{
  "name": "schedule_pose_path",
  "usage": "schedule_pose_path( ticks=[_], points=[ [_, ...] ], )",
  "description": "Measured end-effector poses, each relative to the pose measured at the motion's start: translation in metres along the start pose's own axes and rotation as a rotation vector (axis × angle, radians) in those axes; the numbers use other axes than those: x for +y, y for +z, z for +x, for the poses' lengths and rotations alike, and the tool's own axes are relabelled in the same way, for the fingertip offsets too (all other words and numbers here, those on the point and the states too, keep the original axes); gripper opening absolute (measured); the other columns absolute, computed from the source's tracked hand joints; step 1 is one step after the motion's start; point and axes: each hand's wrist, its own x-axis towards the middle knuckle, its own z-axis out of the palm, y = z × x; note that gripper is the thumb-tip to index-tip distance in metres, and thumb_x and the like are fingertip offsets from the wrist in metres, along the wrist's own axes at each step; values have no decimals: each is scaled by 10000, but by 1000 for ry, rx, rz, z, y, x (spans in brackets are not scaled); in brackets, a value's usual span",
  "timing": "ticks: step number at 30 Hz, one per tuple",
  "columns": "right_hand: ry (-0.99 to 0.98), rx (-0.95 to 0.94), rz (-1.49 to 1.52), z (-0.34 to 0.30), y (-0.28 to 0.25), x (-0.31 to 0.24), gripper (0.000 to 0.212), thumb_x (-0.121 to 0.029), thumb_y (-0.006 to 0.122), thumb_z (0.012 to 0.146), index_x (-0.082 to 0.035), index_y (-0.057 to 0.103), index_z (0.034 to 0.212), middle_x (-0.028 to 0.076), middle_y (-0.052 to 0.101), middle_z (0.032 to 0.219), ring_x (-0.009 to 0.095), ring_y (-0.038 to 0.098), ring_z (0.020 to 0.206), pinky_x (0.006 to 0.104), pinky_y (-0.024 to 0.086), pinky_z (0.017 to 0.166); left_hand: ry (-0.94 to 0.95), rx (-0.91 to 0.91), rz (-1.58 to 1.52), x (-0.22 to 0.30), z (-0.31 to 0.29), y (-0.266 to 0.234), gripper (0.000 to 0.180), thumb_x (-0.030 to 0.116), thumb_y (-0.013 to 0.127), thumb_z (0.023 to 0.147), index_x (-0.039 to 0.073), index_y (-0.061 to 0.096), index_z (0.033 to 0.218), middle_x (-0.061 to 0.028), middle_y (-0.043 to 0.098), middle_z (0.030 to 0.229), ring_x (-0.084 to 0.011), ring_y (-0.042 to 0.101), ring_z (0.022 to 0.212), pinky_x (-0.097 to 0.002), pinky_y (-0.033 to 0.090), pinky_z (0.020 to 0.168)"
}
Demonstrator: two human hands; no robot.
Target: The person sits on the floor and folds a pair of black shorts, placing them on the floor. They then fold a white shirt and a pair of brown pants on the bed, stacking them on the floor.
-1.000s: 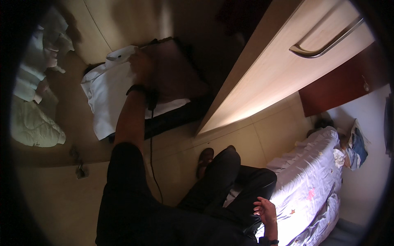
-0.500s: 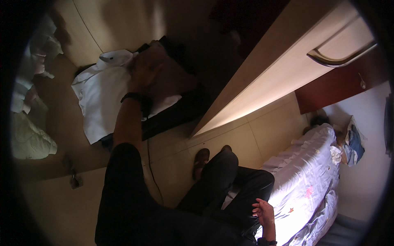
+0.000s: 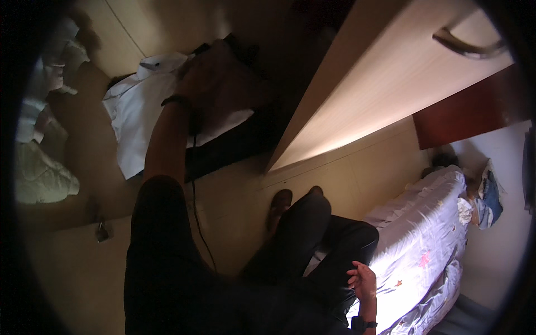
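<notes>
My left hand (image 3: 195,81) reaches up into a shadowed space and lies on a pile of folded clothes. Its fingers are dim, but they look stretched out over the cloth. Under and beside it is a white collared shirt (image 3: 137,114), next to a darker folded garment (image 3: 231,84) to the right. Black cloth (image 3: 223,153) shows below them. A dark band circles my left wrist, and a thin black cable (image 3: 196,215) hangs below it. My right hand (image 3: 364,282) rests by my thigh, empty, with fingers loosely bent and apart.
A pale wooden door (image 3: 385,84) with a curved metal handle (image 3: 469,47) stands ajar at right. Light-coloured cloth (image 3: 42,173) hangs at far left. A bed with a white patterned cover (image 3: 413,251) is at lower right. A red-brown panel (image 3: 469,114) stands behind the door.
The view has shifted slightly, so the clothes sit higher and the door looks larger. My left hand stays on the pile; my right hand remains by my thigh.
</notes>
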Motion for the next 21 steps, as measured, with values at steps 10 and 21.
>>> schedule_pose_path(
  ticks=[10,21],
  points=[
    [-59,-96,16,10,-3,-1,388,-271,532,1087,42,569,1313,167,761,907,180,709,588,283,576,459,-457,-126,-59,-35,-98,-50,673,548,547,1006,162,467,1551,-262,409,1591,-457,434,1434,-601,300,1185],
    [-93,-116,14,6,-15,7,382,-239,509,1105,49,541,1353,166,770,938,167,725,604,251,590,479,-552,-410,226,-55,-213,-54,621,410,571,1020,288,393,1602,-190,311,1669,-538,385,1436,-622,400,1123]
  ],
)
